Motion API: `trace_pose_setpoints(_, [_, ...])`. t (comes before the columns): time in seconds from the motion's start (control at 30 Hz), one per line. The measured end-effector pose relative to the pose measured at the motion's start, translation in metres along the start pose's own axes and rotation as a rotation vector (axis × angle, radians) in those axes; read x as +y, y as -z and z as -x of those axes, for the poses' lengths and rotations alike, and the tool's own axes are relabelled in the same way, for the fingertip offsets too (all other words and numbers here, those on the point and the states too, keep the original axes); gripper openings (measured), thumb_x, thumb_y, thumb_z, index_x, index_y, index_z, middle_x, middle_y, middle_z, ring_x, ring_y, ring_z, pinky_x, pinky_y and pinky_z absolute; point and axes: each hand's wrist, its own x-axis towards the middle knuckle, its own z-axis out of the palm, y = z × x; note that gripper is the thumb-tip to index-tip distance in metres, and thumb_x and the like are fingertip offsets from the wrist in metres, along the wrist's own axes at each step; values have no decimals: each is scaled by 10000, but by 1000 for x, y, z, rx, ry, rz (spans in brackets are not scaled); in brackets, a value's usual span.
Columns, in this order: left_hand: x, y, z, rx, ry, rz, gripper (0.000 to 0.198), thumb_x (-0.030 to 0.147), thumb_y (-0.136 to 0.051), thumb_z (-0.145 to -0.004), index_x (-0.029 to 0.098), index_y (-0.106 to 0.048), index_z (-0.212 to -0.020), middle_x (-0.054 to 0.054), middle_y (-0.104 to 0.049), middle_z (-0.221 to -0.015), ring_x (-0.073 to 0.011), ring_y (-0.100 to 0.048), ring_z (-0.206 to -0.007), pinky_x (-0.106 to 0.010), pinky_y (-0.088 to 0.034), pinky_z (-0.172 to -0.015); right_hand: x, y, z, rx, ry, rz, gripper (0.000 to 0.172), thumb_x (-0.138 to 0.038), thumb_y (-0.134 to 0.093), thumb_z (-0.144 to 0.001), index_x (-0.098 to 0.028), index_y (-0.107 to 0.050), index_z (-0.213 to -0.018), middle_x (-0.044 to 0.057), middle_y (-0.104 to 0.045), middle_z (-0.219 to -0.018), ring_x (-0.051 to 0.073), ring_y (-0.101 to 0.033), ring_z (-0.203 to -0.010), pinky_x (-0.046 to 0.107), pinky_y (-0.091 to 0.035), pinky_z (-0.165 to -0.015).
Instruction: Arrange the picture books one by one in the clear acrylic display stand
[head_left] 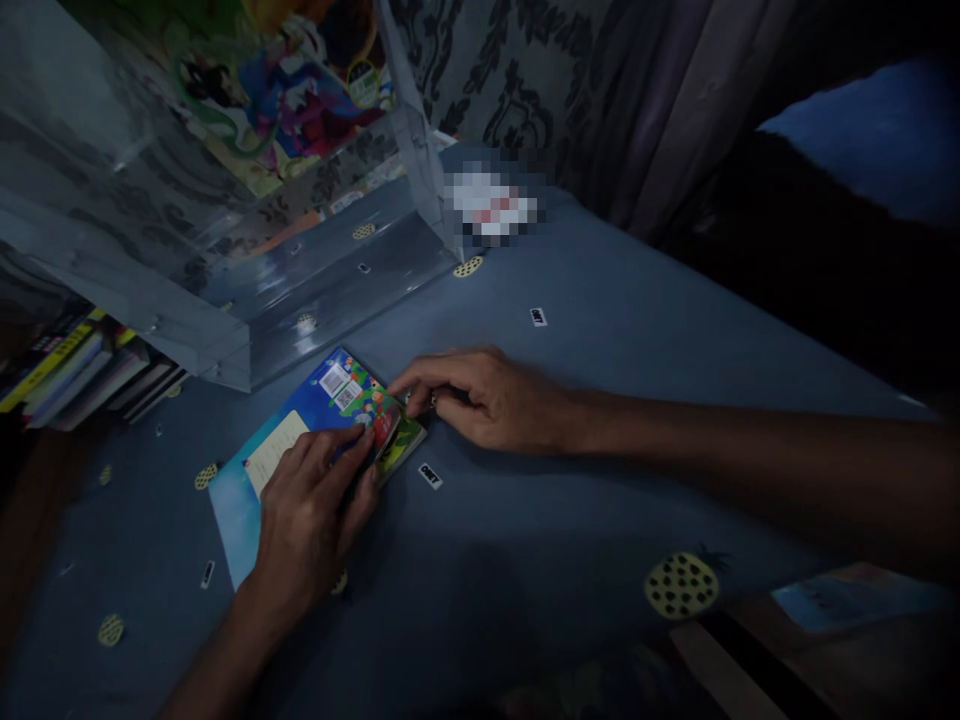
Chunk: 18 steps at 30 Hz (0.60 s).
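A thin blue book (300, 430) with a colourful cover lies flat on a blue sheet printed with pineapples (570, 520). My left hand (311, 515) rests on the book, its fingers curled at the near right corner. My right hand (480, 395) reaches in from the right, fingers pinched at the book's far right corner. Whether the fingers grip the cover or only press on it is hard to tell in the dim light.
A clear acrylic box (240, 260) stands behind the book, with a bright picture book (300, 90) seen through it. Books are stacked (82, 370) at the left edge. Patterned curtains (570, 90) hang behind. More books (847, 600) lie lower right.
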Motion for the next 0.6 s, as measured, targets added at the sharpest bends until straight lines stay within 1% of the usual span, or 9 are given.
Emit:
trace_pose_setpoints(0.2, [0,-1,0,3,1,11,280,179,-541,-958,202,-621,-1225,-94,-667,-1074,-233,-630,-936,-385,-521,-791,2,-1,-1,-86,-22,57,449,45,-470,-757,-174,-675,-1091,-12,-737,-813,127,-662,-749,253,-454,-747])
trace_pose_setpoints(0.27, [0,-1,0,-1,6,15,290,187,-549,-955,208,-618,-1236,-92,-668,-1082,-237,-631,-942,-390,-522,-794,2,0,-1,-72,-18,39,471,55,-459,-749,-162,-665,-1112,-8,-739,-818,125,-663,-761,244,-453,-739])
trace_pose_setpoints(0.43, [-1,0,1,-31,6,19,311,190,-563,-948,192,-600,-1257,-104,-659,-1104,-245,-622,-957,-402,-521,-796,1,-1,1,41,14,-5,432,37,-440,-776,-146,-662,-1099,4,-739,-842,117,-671,-772,226,-460,-737])
trace_pose_setpoints(0.6, [-1,1,1,-23,4,45,328,184,-568,-945,201,-590,-1271,-102,-654,-1113,-244,-623,-965,-403,-523,-804,1,-1,1,33,49,-13,430,40,-440,-768,-132,-663,-1093,14,-743,-851,123,-676,-767,229,-463,-727])
